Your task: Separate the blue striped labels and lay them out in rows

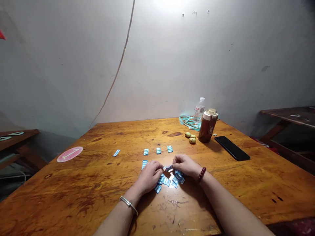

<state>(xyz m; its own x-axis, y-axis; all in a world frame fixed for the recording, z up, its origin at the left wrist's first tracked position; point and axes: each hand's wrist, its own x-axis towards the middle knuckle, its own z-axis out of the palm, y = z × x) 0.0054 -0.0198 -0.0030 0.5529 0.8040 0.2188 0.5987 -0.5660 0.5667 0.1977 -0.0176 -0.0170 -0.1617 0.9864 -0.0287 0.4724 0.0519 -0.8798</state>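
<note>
Both hands pinch a short strip of small blue-and-white label-like pieces (169, 168), holding it up between them just above the table. My left hand (148, 176) has its fingertips closed on the left end; my right hand (186, 165) grips the right end. Beneath and around the hands lies a loose pile of similar blue-and-white pieces (165, 181), partly covered by the fingers. One more strip (144, 163) pokes out behind my left hand. Farther back sit three small groups of them, left (146, 152), middle (158, 150) and right (169, 149), with another piece (116, 153) off to the left.
On the wooden table (93, 186), a brown SPORT bottle (208, 126), a clear water bottle (199, 111), a teal strap (186, 121), several yellowish fruit-like things (192, 140) and a black phone (232, 148) stand or lie at the right. A pink oval sticker (70, 154) is at the left.
</note>
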